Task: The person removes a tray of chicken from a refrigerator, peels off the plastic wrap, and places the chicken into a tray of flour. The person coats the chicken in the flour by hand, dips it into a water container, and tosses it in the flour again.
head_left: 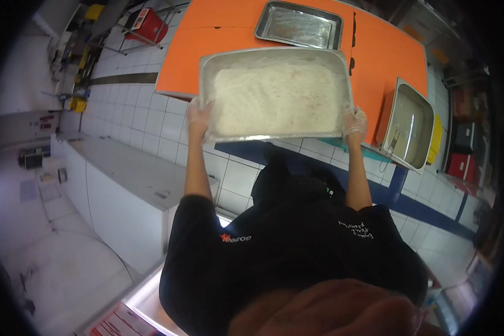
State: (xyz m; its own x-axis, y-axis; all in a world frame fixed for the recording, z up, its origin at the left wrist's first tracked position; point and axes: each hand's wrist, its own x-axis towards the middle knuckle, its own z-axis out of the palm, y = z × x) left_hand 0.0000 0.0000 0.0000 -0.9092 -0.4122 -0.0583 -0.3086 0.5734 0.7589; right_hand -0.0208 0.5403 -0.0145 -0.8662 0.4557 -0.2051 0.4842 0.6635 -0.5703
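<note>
Head view: a broad orange tabletop is overlapped at its near edge by a large rectangular silver metal tray, in which an off-white flecked layer is spread. At the right, a deep rectangular metal pan is seen; farther off, a smaller shallow metal tray is set. The large tray's short sides are gripped by the clear-gloved left hand and clear-gloved right hand, fingers clamped on both.
</note>
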